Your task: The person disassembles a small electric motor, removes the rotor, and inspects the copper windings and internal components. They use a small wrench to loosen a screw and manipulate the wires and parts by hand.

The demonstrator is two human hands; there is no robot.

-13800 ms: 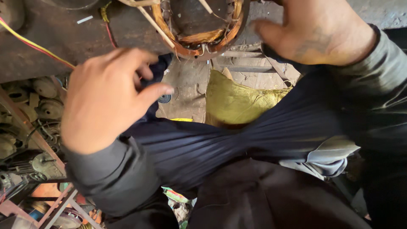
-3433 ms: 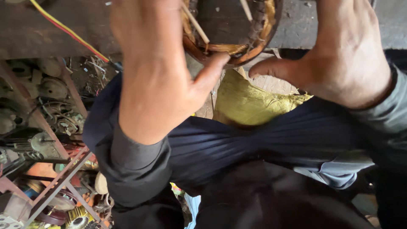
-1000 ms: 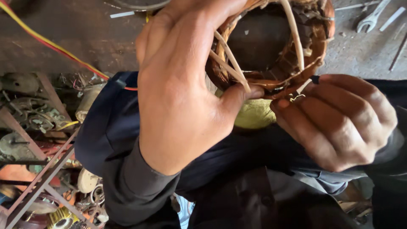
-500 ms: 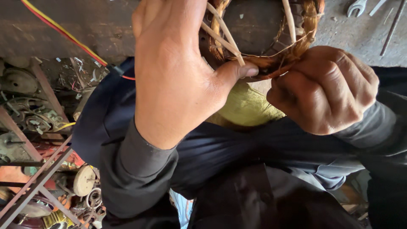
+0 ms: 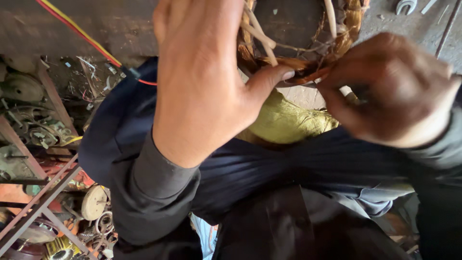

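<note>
Two hands are seen from the head view: left hand (image 5: 202, 82) is clamped on the copper winding coil (image 5: 308, 67) at top centre, hiding its left side; right hand (image 5: 394, 91) is pinched shut on its lower edge. Yellow cloth (image 5: 288, 123) lies beneath, red-yellow wire (image 5: 82, 36) and scrap motor parts (image 5: 38, 130) leftward.

The coil of windings (image 5: 308, 58) is coppery orange and brown, with pale cream sticks (image 5: 257, 33) through it. Below it lies a yellow-green cloth (image 5: 288, 120). The sleeve (image 5: 154, 192) is dark grey and the garment across the lap (image 5: 269, 168) is navy with fine pleated lines. A red and yellow wire (image 5: 82, 33) crosses the dull grey-brown desk (image 5: 96, 19). The scrap parts (image 5: 53, 207) are rusty orange and dusty grey.
</note>
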